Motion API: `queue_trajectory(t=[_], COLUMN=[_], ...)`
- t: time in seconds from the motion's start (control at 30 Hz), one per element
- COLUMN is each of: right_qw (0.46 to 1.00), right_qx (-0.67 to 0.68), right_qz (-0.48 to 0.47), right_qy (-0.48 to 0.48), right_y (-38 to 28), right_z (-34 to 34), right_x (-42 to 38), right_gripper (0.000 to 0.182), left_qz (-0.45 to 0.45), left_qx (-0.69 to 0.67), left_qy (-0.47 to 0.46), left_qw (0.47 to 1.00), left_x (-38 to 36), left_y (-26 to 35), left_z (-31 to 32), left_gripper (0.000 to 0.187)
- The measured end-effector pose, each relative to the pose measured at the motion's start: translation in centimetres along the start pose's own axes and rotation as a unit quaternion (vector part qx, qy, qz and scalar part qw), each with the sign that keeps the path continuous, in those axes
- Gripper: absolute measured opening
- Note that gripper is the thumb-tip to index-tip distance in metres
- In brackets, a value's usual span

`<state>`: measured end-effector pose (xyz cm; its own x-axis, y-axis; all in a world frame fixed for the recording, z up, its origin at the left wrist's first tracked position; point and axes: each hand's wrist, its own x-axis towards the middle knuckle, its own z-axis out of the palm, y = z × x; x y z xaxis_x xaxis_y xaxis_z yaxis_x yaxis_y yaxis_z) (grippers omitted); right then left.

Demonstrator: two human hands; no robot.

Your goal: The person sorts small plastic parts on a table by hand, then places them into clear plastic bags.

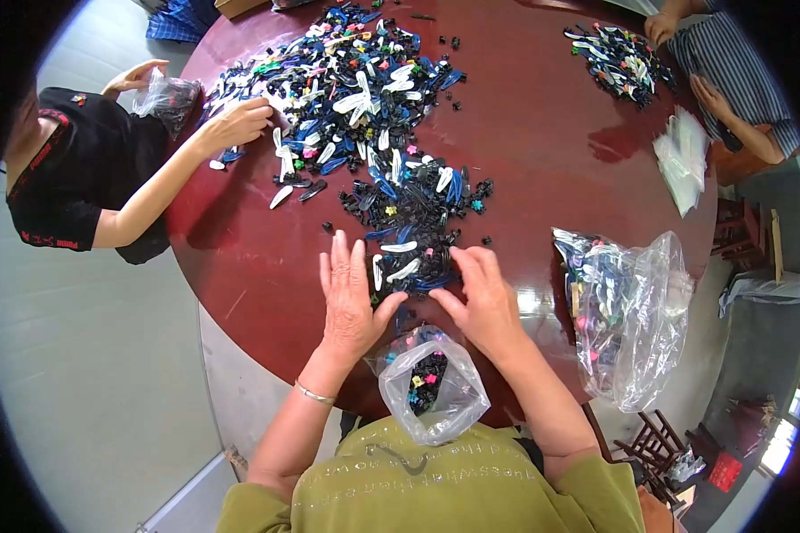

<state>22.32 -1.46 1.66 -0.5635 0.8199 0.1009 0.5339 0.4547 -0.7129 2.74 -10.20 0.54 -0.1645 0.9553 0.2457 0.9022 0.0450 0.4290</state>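
Observation:
My left hand (348, 293) lies along the left side of a small heap of hair clips (404, 258), its fingers stretched out and the thumb apart. On the heap's right side, my right hand (480, 293) rests with fingers spread and slightly curved. Between both hands are black, white and blue clips with a few coloured flower-shaped pieces. Just below them, at the table edge against my body, stands a clear plastic bag (458, 413) with its mouth open. Black clips and colourful flower pieces show inside it. Neither hand grips anything that I can see.
A large pile of clips (329, 80) covers the upper left of the round red table (542, 160). A filled clear bag (631, 311) lies to the right, flat bags (683, 160) beyond it. Two people sit at the table, one left, one upper right beside another clip pile (620, 67).

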Motion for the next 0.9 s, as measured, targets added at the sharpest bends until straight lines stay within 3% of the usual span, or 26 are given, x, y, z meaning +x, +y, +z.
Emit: queue_trajectory(t=[0.1, 0.17, 0.43, 0.53, 0.63, 0.9], right_qw=[1.000, 0.995, 0.976, 0.987, 0.977, 0.989], right_qx=[0.018, 0.039, 0.048, 0.031, 0.060, -0.058], right_qz=[0.020, 0.023, 0.075, -0.021, 0.059, 0.011], right_qy=[-0.017, -0.085, -0.198, -0.155, -0.198, -0.139], right_y=[-0.1, -0.4, -1.0, 0.0, -0.8, -1.5], right_z=[-1.7, -2.6, -2.5, -1.0, -1.1, 0.8], right_x=[-0.4, -1.3, -2.2, -2.7, -2.5, -0.6], right_gripper=[0.046, 0.043, 0.029, 0.028, 0.025, 0.031], left_qz=[0.003, 0.013, -0.005, 0.001, 0.019, -0.009], left_qx=[-0.003, 0.000, -0.033, -0.037, -0.048, -0.007], left_qy=[-0.026, -0.055, -0.108, -0.108, -0.110, -0.075], left_qw=[1.000, 0.998, 0.994, 0.993, 0.993, 0.997], left_x=[-1.0, -1.8, -1.9, -1.7, -1.9, -2.6], left_y=[0.1, 0.3, 0.8, 0.9, 1.2, 1.0], left_z=[-1.3, -1.7, -2.2, -2.4, -2.4, -1.5], left_gripper=[0.114, 0.126, 0.128, 0.129, 0.131, 0.133])
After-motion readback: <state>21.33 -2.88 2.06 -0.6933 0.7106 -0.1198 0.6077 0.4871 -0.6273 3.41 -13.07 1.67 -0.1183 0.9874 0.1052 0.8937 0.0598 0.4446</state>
